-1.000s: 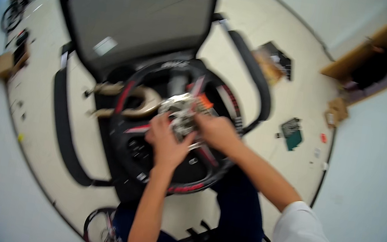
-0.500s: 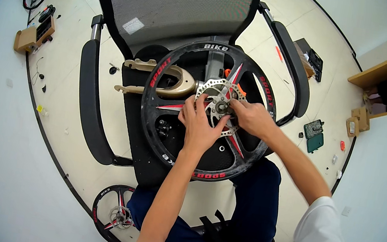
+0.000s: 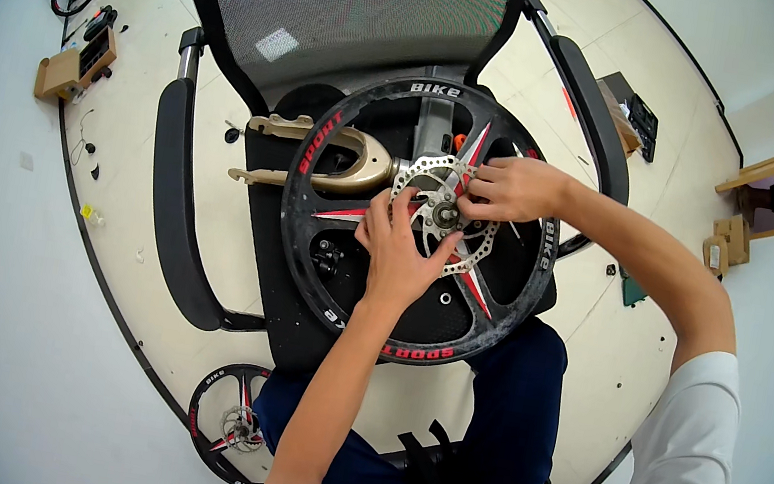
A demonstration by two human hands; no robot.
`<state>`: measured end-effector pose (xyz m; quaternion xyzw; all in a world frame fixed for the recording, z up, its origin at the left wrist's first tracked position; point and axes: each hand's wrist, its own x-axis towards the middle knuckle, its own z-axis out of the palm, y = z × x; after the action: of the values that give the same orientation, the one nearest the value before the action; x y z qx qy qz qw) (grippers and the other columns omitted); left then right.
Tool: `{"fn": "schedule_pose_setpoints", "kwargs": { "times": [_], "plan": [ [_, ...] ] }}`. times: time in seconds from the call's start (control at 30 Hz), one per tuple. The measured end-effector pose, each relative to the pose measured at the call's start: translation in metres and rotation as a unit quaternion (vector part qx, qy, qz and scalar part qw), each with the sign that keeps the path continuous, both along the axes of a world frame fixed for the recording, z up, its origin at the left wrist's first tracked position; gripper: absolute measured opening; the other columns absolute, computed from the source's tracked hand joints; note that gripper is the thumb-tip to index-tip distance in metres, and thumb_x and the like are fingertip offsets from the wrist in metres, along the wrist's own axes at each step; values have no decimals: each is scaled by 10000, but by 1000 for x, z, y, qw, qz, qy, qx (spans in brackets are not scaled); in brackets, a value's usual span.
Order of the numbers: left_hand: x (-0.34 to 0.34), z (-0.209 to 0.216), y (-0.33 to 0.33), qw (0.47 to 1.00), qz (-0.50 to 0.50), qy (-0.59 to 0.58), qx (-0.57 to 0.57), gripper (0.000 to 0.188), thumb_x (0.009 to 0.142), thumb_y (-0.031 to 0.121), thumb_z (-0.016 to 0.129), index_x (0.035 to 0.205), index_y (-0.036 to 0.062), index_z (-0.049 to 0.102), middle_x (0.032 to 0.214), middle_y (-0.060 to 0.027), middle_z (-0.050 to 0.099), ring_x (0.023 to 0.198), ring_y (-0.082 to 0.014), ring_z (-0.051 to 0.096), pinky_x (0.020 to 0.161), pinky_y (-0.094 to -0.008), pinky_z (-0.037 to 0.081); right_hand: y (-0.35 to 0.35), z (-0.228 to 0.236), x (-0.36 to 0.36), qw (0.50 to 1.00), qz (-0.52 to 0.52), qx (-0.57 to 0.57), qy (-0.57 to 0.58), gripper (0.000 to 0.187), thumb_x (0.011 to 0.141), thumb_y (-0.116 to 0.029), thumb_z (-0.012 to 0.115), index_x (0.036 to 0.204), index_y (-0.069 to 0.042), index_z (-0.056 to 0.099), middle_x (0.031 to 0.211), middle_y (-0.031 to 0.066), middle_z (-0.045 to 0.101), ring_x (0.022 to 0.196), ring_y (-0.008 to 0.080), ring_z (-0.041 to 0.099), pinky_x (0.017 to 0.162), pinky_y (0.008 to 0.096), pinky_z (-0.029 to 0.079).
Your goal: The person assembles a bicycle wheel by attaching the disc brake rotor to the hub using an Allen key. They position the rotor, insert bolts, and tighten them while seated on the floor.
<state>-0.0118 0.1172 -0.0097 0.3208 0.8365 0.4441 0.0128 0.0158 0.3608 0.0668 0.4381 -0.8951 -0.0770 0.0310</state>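
Note:
A black bicycle wheel point(image 3: 395, 350) with red-and-white accented spokes lies flat across the seat in front of me. A perforated silver brake disc point(image 3: 461, 259) sits around its hub point(image 3: 446, 214). My left hand point(image 3: 397, 254) grips the disc from the near left, its thumb and fingers on either side of the hub. On the disc's right side, my right hand point(image 3: 519, 190) has its fingers curled together close to the rim; what they pinch is hidden. Under the wheel's left side lies a gold fork point(image 3: 358, 172), its two legs pointing left.
The seat belongs to a black mesh-backed office chair point(image 3: 179, 199) with armrests. A small metal ring point(image 3: 445, 298) shows between the spokes. Another wheel point(image 3: 200, 430) stands low on the left. Cardboard boxes point(image 3: 732, 239) are at the right; two people are farther off.
My right hand has shifted up and right from the hub to the disc's rim, its elbow swinging outward. My left hand stays in place. The wheel and disc look slightly turned.

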Motion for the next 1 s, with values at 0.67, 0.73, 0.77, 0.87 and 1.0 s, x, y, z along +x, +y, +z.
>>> {"fn": "schedule_pose_setpoints", "kwargs": {
  "times": [0.67, 0.73, 0.77, 0.87, 1.0],
  "plan": [
    [-1, 4, -2, 1000, -3, -15, 9, 849, 722, 397, 848, 1365, 27, 433, 1308, -138, 423, 1241, -317, 408, 1030, -505, 276, -126, -17, 61, 679, -609, -408, -39, 165, 950, -104, 570, 941, 51, 627, 789, 276, 641, 752, 449, 641, 676, 485, 498],
    [-2, 3, -2, 1000, -7, -26, 10, 853, 713, 383, 852, 1364, 24, 433, 1323, -145, 418, 1250, -322, 403, 1034, -507, 275, -126, -18, 63, 674, -605, -423, -44, 169, 955, -104, 565, 941, 54, 625, 790, 275, 642, 745, 449, 639, 671, 485, 499],
    [-1, 2, -2, 1000, -5, -29, 5, 854, 709, 378, 853, 1363, 24, 433, 1328, -146, 417, 1256, -324, 401, 1036, -508, 273, -127, -19, 65, 675, -601, -425, -46, 167, 956, -103, 563, 940, 53, 621, 785, 275, 640, 742, 448, 638, 668, 485, 498],
    [-2, 4, -3, 1000, 0, -22, 4, 847, 702, 360, 849, 1360, 25, 433, 1331, -157, 415, 1251, -343, 408, 1031, -513, 280, -130, -18, 65, 691, -590, -416, -40, 155, 957, -99, 564, 948, 49, 610, 768, 274, 631, 722, 448, 633, 647, 481, 492],
    [-2, 2, -3, 1000, -2, -10, 18, 825, 705, 341, 836, 1354, 25, 435, 1319, -177, 416, 1220, -375, 432, 1011, -521, 299, -132, -28, 63, 708, -608, -357, -24, 131, 953, -89, 568, 956, 39, 594, 754, 276, 624, 704, 454, 625, 619, 488, 481]
  ]
}}
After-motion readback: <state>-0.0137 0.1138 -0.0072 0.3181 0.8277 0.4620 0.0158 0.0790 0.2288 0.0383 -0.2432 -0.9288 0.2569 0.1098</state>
